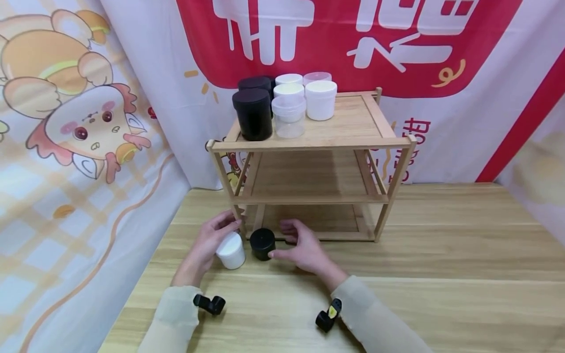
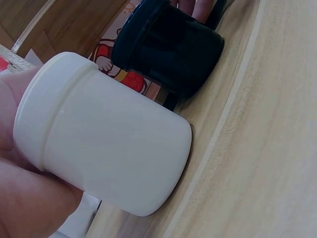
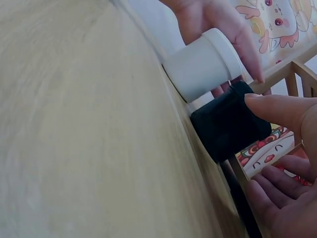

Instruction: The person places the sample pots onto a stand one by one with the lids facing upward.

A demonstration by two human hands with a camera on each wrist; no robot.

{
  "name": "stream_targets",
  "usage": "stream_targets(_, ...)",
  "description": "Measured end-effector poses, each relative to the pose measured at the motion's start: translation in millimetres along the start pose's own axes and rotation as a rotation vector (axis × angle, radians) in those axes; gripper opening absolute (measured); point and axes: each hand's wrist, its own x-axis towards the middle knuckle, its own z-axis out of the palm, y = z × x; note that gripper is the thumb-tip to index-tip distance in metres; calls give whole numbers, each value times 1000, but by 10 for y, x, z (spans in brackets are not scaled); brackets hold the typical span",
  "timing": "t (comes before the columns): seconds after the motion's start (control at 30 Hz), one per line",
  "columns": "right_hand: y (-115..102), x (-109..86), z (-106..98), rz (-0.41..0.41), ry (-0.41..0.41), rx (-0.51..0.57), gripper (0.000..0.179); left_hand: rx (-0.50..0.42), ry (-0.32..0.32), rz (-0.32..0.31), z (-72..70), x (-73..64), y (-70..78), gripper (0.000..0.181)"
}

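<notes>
A white lidded jar (image 1: 231, 251) stands on the wooden table, close in front of the rack's left leg. My left hand (image 1: 211, 239) is at its left and far side, with the thumb by the lid (image 2: 42, 106) and the fingers partly hidden behind the jar. Just right of it stands a black lidded jar (image 1: 262, 244). My right hand (image 1: 304, 247) reaches this jar from the right. Its thumb (image 3: 277, 109) meets the lid, while the other fingers (image 3: 277, 186) spread loosely apart from the jar on the rack side.
A three-level wooden rack (image 1: 309, 200) stands behind both jars. On its top shelf are several black jars (image 1: 252, 115), white jars (image 1: 321, 100) and a clear jar (image 1: 289, 117). Printed cloth (image 1: 145, 88) hangs at the back and left.
</notes>
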Motion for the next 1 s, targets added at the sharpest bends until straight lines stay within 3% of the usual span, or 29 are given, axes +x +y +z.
stream_targets(0.53, -9, 74, 176, -16, 6, -67, 83, -17, -9, 36, 25, 37, -34, 56)
stream_targets(0.8, -30, 73, 219, -11, 7, -70, 82, -30, -8, 22, 22, 35, -37, 55)
stream_targets(1.0, -10, 78, 222, -16, 10, -97, 70, -25, -7, 22, 22, 37, -38, 55)
